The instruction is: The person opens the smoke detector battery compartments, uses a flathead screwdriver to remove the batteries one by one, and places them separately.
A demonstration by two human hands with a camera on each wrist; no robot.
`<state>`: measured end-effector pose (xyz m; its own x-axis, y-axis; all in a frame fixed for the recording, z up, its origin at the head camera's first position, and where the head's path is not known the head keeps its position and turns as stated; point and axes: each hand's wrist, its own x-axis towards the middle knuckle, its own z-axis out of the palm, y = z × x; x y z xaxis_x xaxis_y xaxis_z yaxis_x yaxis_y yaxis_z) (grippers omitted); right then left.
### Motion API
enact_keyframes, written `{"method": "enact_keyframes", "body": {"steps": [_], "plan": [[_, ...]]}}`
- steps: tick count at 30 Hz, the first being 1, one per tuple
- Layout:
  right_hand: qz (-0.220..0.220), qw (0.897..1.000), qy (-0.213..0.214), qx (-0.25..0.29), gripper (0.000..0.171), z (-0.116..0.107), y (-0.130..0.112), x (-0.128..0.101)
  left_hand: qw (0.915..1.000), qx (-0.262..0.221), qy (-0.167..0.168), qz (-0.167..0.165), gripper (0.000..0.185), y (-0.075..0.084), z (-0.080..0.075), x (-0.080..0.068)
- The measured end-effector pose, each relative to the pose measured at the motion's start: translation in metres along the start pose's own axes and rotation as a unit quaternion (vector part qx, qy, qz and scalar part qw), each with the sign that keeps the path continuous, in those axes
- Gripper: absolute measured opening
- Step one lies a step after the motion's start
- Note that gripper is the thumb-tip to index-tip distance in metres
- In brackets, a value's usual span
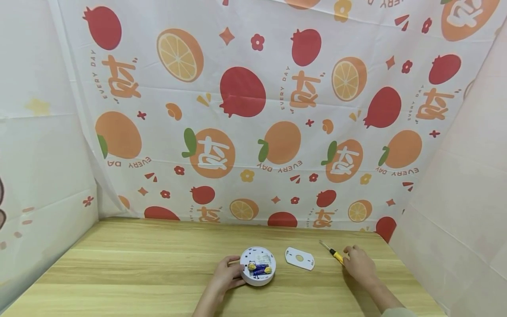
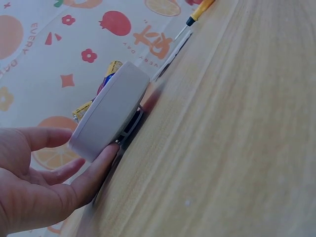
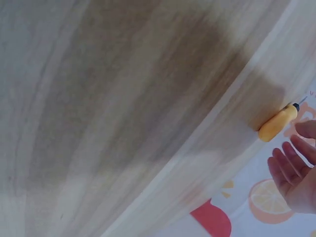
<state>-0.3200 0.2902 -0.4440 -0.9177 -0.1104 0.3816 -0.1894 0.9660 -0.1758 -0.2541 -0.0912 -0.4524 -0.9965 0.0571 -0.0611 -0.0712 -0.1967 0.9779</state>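
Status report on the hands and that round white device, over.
Left hand touches round white device, batteries showing. Right hand open beside yellow screwdriver. Cover plate lies between.

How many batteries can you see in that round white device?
2, side by side in the open compartment of the round white plastic device: one blue-and-yellow cylindrical battery farther back, the other nearer. More may be hidden underneath.

Left hand (image 1: 226,274) lay low, palm turned inward, fingers (image 2: 96,168) nearly straight and spread in a loose cup. Right hand (image 1: 358,264) sat out to the side, fingers (image 3: 284,168) relaxed, slightly bent, gripping nothing; both forearms angled in from below.
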Motion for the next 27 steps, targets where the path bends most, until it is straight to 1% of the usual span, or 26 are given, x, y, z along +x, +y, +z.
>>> {"method": "enact_keyframes", "body": {"steps": [5,10,12,16,22,27], "plan": [[-0.021,0.999,0.044,0.008,0.019,-0.005,-0.008,0.002,1.0000,0.001,-0.001,-0.005,0.051,0.000,0.000,0.001],[-0.065,0.994,0.084,0.014,0.018,-0.010,-0.028,0.004,0.9999,-0.005,-0.007,-0.007,0.052,-0.001,-0.002,0.001],[-0.081,0.992,0.094,0.019,0.018,-0.010,-0.037,0.005,0.9999,-0.006,-0.009,-0.007,0.052,-0.002,-0.002,0.002],[-0.097,0.990,0.092,0.034,0.016,-0.011,-0.056,0.007,0.9999,-0.004,-0.012,-0.008,0.052,-0.002,-0.002,0.001],[-0.132,0.986,0.099,0.035,0.015,-0.011,-0.080,0.010,0.9999,-0.004,-0.013,-0.004,0.052,-0.002,-0.003,0.000],[-0.148,0.985,0.079,0.041,0.015,-0.014,-0.099,0.009,0.9999,-0.004,-0.015,-0.003,0.051,-0.002,-0.001,0.000]]}}
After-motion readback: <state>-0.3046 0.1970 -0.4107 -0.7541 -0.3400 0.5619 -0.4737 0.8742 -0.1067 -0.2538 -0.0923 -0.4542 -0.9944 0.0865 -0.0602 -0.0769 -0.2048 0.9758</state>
